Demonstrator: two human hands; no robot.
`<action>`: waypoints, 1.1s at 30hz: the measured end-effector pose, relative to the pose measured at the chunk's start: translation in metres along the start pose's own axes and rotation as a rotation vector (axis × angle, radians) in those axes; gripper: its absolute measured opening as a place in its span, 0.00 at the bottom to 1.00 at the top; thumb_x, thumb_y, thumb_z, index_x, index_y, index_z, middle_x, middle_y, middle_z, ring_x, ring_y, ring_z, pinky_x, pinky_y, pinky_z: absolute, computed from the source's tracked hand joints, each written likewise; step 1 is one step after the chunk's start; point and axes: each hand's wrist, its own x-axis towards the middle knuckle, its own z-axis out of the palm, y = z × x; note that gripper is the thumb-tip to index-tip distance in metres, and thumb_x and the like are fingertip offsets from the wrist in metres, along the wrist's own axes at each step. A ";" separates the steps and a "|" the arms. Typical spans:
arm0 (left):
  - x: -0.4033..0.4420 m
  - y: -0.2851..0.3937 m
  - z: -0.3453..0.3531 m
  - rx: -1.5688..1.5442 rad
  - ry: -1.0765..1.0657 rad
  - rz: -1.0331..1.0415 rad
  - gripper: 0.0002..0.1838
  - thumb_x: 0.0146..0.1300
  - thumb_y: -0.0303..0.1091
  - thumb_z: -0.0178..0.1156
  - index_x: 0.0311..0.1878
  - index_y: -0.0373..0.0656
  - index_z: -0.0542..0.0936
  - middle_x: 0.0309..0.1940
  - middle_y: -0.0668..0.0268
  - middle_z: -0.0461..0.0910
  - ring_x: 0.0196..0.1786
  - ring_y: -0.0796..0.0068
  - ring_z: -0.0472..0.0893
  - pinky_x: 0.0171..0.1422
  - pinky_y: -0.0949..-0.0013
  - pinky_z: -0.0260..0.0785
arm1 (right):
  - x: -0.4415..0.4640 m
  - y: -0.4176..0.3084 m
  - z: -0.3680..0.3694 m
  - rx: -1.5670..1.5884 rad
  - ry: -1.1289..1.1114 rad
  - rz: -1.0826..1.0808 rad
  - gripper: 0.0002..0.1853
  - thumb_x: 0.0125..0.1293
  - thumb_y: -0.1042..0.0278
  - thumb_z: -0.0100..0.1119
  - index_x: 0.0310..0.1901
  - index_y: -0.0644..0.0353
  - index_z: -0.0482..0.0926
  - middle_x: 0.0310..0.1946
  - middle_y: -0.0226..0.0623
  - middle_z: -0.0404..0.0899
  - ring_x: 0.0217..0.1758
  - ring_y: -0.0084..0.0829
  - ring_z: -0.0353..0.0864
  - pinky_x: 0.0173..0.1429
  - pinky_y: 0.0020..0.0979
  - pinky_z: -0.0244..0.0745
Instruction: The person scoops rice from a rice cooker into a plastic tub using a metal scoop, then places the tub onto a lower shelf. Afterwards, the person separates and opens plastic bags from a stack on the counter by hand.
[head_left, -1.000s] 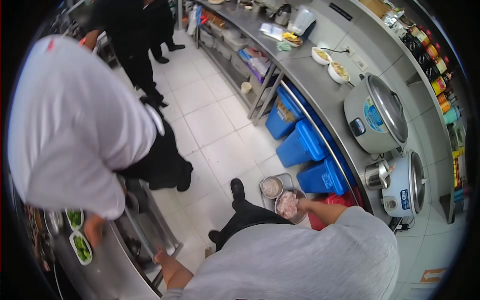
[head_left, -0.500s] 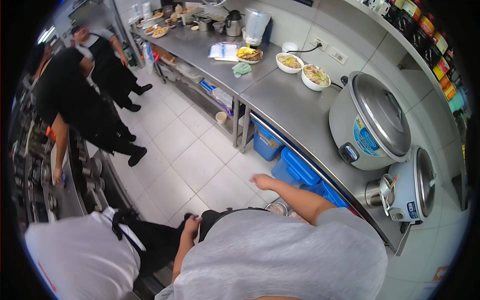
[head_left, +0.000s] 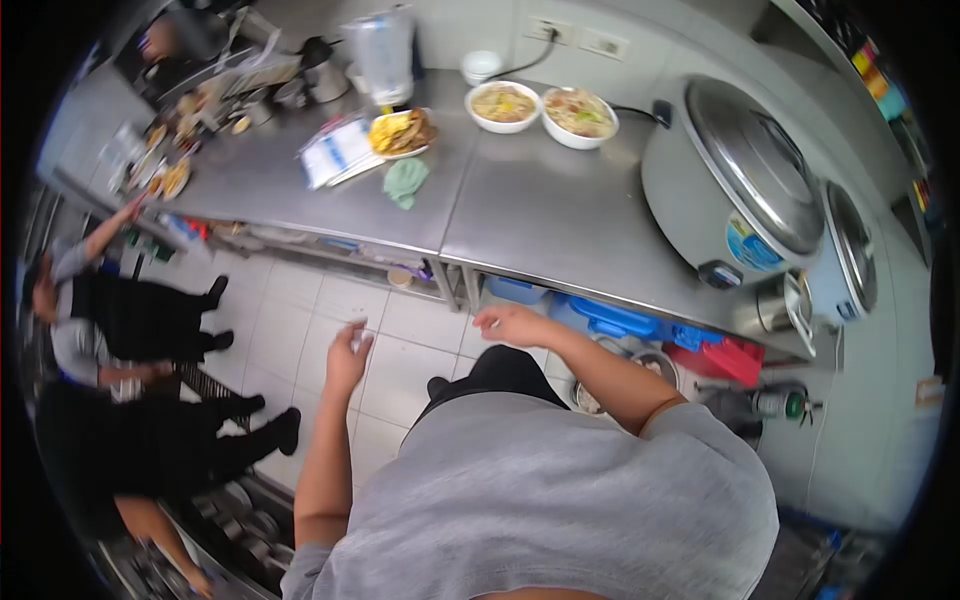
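My left hand [head_left: 348, 358] is raised over the tiled floor in front of my body, with the fingers apart and slightly curled. My right hand [head_left: 508, 325] is held just short of the steel counter's front edge, its fingers loosely stretched to the left. I see no object held in either hand, though motion blurs both a little. On the steel counter [head_left: 540, 215] beyond them stand two white bowls of food, a left bowl [head_left: 502, 106] and a right bowl [head_left: 580, 118]. Left of these are a plate of yellow and brown food [head_left: 402, 133] and a crumpled green cloth [head_left: 405, 183].
A large rice cooker [head_left: 690, 180] stands at the right, with a second cooker [head_left: 848, 250] and a steel pot [head_left: 775, 305] beside it. Blue lidded bins [head_left: 610, 317] sit below the counter. Two co-workers in black aprons [head_left: 140, 310] are at the left.
My view has turned and come nearer the counter. My left hand has risen and spread its fingers. The nearby person in the white shirt has left view.
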 end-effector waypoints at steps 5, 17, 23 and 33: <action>0.193 0.063 0.029 0.126 0.000 0.443 0.21 0.56 0.33 0.62 0.55 0.45 0.75 0.56 0.50 0.71 0.57 0.48 0.71 0.61 0.57 0.64 | -0.003 0.023 -0.098 -0.018 0.525 0.263 0.15 0.59 0.67 0.60 0.49 0.59 0.77 0.39 0.33 0.80 0.42 0.25 0.77 0.47 0.27 0.72; 0.210 0.222 0.149 -0.831 -0.844 -0.015 0.13 0.60 0.28 0.59 0.49 0.41 0.77 0.42 0.66 0.79 0.46 0.76 0.77 0.50 0.70 0.70 | 0.038 -0.011 -0.166 1.077 0.693 0.383 0.23 0.62 0.64 0.59 0.59 0.57 0.69 0.50 0.36 0.74 0.50 0.30 0.75 0.51 0.31 0.73; 0.253 0.241 0.150 -0.474 -0.686 0.297 0.16 0.61 0.30 0.59 0.53 0.42 0.75 0.48 0.63 0.78 0.46 0.74 0.77 0.50 0.71 0.71 | 0.016 0.054 -0.235 0.217 1.324 0.248 0.28 0.56 0.78 0.57 0.61 0.62 0.66 0.56 0.46 0.71 0.59 0.41 0.71 0.63 0.34 0.66; 0.265 0.174 0.090 -0.216 -0.503 0.019 0.09 0.62 0.29 0.59 0.46 0.40 0.79 0.40 0.67 0.82 0.43 0.78 0.78 0.48 0.72 0.70 | 0.102 0.151 -0.429 -0.742 1.304 0.632 0.25 0.56 0.78 0.49 0.58 0.67 0.67 0.58 0.53 0.67 0.62 0.50 0.67 0.65 0.37 0.64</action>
